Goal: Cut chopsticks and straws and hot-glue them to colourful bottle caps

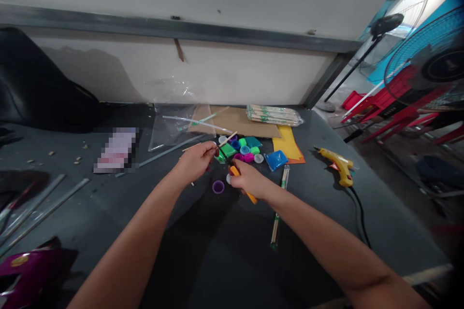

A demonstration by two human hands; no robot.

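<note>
My left hand (198, 160) is closed, its fingertips pinching a thin pale wooden stick (229, 138) that sticks out to the right. My right hand (250, 179) is wrapped round an orange-handled tool (251, 197). Its narrow dark front end points toward my left fingertips; its exact kind is hard to make out. Just beyond both hands lies a cluster of small coloured caps, among them a magenta cap (248, 158) and a light blue cap (245, 150). A purple cap (218, 187) sits on the table nearer to me, below my hands.
A yellow glue gun (339, 166) with a black cord lies at right. Wrapped chopsticks (273, 115) rest on cardboard (239, 123) at the back. Nearby are a blue packet (276, 160), yellow sheets (286, 143) and a clear bag (163, 128). A purple object (31, 268) stands front left.
</note>
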